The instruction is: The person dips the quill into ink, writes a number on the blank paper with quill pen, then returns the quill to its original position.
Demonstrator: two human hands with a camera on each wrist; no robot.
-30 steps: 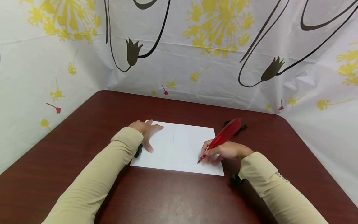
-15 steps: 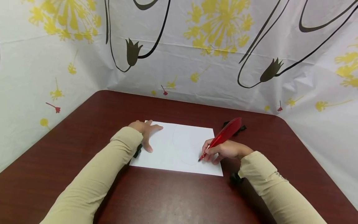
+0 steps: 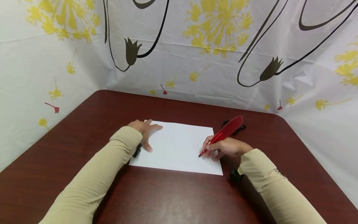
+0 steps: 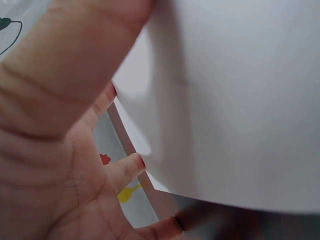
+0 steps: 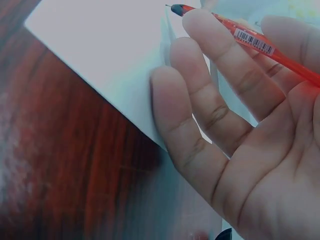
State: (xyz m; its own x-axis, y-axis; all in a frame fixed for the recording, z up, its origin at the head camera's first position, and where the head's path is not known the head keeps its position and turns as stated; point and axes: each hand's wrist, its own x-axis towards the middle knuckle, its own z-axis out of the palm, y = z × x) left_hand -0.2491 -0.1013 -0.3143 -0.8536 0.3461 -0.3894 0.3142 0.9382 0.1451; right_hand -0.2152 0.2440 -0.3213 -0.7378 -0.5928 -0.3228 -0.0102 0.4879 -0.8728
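A white sheet of paper [image 3: 165, 152] lies on the dark red-brown table, bearing a thin curved line that runs down its middle and bends up at the right. My left hand [image 3: 144, 132] rests on the sheet's left edge with fingers spread; the left wrist view shows its thumb and fingers [image 4: 127, 170] along the paper's edge. Between thumb and fingers, my right hand [image 3: 227, 146] pinches a red feather pen [image 3: 223, 133], its dark tip at the curve's right end. In the right wrist view, the pen [image 5: 255, 41] carries a barcode label, and the other fingers are loosely bent.
A black strap-like object [image 3: 240, 130] lies on the table [image 3: 167, 199] behind the right hand. Dark devices show at both wrists. A white sheet with yellow flower prints [image 3: 173, 62] hangs along the table's back and sides.
My right hand has moved slightly up the paper with the pen, and the curved line now turns upward at its right end. The left hand stays in place.
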